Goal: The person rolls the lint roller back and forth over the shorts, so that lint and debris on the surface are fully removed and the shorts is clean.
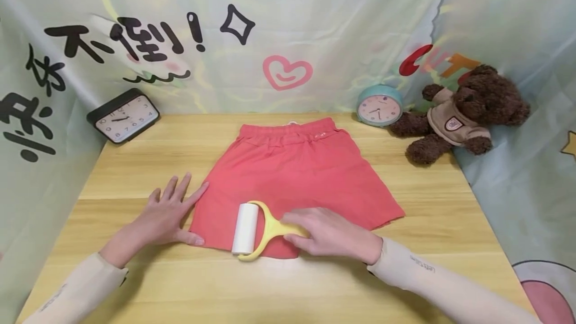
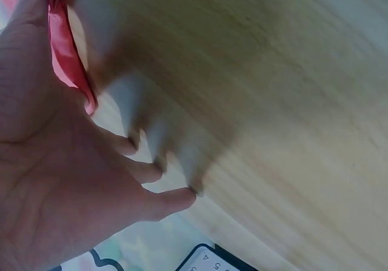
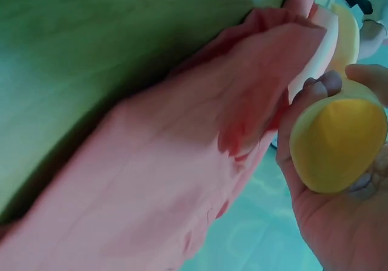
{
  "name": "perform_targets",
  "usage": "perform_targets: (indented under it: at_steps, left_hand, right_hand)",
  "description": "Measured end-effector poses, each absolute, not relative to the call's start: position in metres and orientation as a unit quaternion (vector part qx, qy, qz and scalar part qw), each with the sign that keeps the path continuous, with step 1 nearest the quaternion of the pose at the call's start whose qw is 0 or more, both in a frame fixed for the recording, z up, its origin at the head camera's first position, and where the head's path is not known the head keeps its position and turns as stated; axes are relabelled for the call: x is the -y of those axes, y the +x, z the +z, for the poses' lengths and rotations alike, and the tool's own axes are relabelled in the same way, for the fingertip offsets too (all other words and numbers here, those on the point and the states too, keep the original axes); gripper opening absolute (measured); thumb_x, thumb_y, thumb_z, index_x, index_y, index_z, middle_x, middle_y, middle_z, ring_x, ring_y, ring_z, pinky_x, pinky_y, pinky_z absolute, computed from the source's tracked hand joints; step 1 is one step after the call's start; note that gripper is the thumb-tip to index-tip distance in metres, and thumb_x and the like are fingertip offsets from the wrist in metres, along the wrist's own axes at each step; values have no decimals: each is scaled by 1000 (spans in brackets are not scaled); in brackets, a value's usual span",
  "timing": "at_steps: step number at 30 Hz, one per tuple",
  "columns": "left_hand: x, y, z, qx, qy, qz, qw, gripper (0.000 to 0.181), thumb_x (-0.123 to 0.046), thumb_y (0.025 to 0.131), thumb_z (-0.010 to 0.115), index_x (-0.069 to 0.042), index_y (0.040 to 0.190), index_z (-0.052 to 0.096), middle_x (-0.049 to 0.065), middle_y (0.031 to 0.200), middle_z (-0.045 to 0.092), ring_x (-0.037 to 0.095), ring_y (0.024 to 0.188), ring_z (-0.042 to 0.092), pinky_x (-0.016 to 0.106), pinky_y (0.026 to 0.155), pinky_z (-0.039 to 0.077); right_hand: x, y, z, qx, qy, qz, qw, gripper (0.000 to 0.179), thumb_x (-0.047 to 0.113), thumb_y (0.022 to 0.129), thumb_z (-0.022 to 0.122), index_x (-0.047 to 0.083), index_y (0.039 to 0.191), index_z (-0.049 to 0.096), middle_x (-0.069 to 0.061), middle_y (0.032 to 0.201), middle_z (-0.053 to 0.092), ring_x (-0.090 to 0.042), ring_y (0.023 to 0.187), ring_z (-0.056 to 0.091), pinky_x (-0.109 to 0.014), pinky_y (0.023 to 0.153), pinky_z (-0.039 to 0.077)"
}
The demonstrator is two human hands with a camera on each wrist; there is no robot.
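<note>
Red shorts or a skirt (image 1: 288, 174), waistband toward the back, lie spread on the wooden table. My right hand (image 1: 326, 231) grips the yellow handle of a lint roller (image 1: 245, 229), whose white roll sits on the garment's lower left part. In the right wrist view the handle's yellow end (image 3: 339, 143) shows inside the curled fingers. My left hand (image 1: 168, 211) is spread out at the garment's left edge, thumb and index finger touching the fabric. Its other fingers reach over the bare wood, as the left wrist view (image 2: 66, 162) also shows.
A black square clock (image 1: 127, 116) stands at the back left of the table (image 1: 180, 294). At the back right are a round teal clock (image 1: 380, 106) and a brown teddy bear (image 1: 454, 114). Printed cloth (image 1: 342, 29) hangs behind and at the sides.
</note>
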State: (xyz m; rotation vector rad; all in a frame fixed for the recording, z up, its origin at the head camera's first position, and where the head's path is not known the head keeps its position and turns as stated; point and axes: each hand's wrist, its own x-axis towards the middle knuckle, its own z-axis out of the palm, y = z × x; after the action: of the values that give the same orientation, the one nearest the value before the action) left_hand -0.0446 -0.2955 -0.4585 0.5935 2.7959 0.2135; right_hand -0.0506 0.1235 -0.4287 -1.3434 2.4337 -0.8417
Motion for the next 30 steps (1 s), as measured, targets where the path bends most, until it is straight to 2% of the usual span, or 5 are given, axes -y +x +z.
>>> perform_targets:
  at_steps: [5,9,15,26,30]
  left_hand:
    - [292,-44,-457,-967,210,70,129,141,-95,69,72,-13,174,25,38,173,11,68,154,16,90,107,23]
    - [292,-44,-457,-967,208,68,130,141,-94,69,72,-15,175,24,38,174,10,68,154,15,90,107,22]
    - [294,-45,-458,-967,209,69,126,140,-94,70,72,-15,175,23,38,174,10,68,154,15,91,107,21]
    - [293,-44,-456,-967,213,59,124,141,-95,70,71,-13,174,25,38,173,11,67,154,17,90,106,24]
    - [292,-44,-456,-967,214,57,125,140,-95,70,72,-12,174,25,38,173,11,67,154,17,90,106,24]
  right_hand:
    - [-133,-53,-425,-834,-458,-280,127,14,24,103,78,20,113,70,14,91,57,-4,77,52,-24,72,52]
    - [-140,-57,-421,-830,-467,-277,131,10,24,104,76,22,107,67,14,87,55,-4,78,52,-24,71,51]
    - [-157,-65,-420,-820,-481,-283,128,19,24,104,77,27,97,60,15,80,46,-1,72,46,-21,63,44]
    - [-188,-70,-411,-825,-475,-270,146,11,24,103,79,25,112,73,19,91,58,-1,79,54,-23,70,52]
    - [-197,-71,-409,-825,-473,-270,150,11,23,102,80,26,109,72,18,90,57,-2,79,54,-24,69,52]
